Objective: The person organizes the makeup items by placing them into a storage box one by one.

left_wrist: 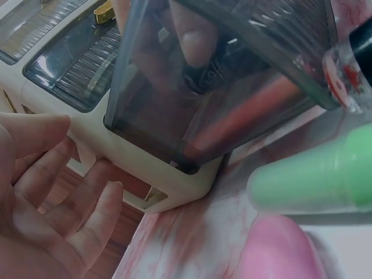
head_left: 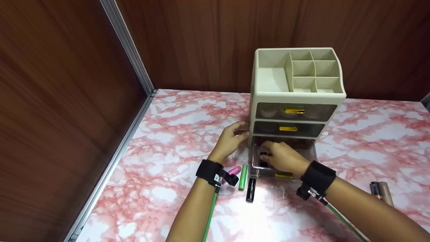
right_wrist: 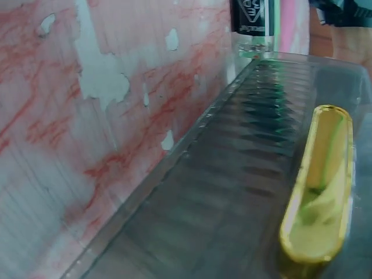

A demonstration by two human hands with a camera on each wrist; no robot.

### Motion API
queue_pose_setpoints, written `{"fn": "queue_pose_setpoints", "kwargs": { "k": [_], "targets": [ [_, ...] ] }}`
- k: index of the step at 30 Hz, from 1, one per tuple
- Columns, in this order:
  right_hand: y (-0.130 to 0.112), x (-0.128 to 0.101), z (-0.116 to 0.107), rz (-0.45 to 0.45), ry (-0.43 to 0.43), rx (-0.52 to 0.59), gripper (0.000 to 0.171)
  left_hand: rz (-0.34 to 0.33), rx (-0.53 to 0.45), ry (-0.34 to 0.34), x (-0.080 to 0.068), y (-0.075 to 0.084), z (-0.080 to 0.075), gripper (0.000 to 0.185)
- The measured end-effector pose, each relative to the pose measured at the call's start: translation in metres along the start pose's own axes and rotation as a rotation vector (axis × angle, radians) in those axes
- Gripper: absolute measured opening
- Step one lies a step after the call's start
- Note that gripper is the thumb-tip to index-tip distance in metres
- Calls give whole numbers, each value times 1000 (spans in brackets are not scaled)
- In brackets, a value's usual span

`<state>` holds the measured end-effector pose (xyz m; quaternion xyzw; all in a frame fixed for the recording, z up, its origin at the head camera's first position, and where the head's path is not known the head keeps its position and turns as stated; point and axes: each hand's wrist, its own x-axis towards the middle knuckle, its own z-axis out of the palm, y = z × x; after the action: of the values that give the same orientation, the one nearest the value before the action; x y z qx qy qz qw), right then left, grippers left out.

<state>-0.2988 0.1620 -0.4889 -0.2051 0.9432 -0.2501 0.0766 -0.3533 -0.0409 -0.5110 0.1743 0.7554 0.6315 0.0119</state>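
A cream desk organizer (head_left: 254, 87) stands on the pink marble table (head_left: 174, 134), with three smoked drawers that have gold handles. Its bottom drawer (head_left: 310, 148) is pulled out. My right hand (head_left: 284, 158) reaches into that drawer, and its fingers pinch a dark tube (head_left: 263, 155). Through the drawer wall, a fingertip (left_wrist: 195, 35) lies on this dark tube (left_wrist: 215, 75). My left hand (head_left: 231, 139) is beside the organizer's lower left corner, fingers relaxed, palm (left_wrist: 52, 197) facing it. The right wrist view shows the drawer's front and gold handle (right_wrist: 319, 186).
A pink tube (head_left: 234, 171), a green tube (head_left: 243, 176) and a black tube (head_left: 250, 190) lie on the table left of the drawer front. Two more tubes (head_left: 381, 191) lie at the right. Wood panels wall the left and back.
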Motion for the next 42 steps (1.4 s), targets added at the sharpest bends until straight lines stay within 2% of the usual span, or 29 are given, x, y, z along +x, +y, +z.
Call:
{"fn": "queue_pose_setpoints", "kwargs": {
  "k": [11, 19, 24, 27, 31, 35, 37, 39, 42],
  "targets": [
    [-1, 0, 1, 49, -94, 8, 47, -7, -35, -4, 0, -1, -2, 34],
    [1, 3, 3, 29, -91, 4, 46, -18, -39, 0, 0, -1, -1, 36],
    [0, 0, -1, 54, -89, 13, 41, -25, -44, -5, 0, -1, 0, 36],
    [0, -4, -5, 47, -59, -6, 43, -30, -38, -7, 0, -1, -1, 37],
    [-5, -13, -13, 0, 54, -27, 45, -33, -30, 1, -1, -2, -2, 36],
    [-14, -24, -21, -72, 187, 0, 32, -23, -33, 7, -1, -3, -2, 35],
    [-20, -32, -22, -102, 202, 29, 24, -12, -33, 4, -1, -3, -2, 35],
    [-25, -41, -19, -130, 178, 52, 20, -4, -31, -2, 0, -3, -2, 35],
    [-31, -53, -7, -234, 128, 34, 19, -6, -28, -8, 0, -3, -1, 36]
  ]
}}
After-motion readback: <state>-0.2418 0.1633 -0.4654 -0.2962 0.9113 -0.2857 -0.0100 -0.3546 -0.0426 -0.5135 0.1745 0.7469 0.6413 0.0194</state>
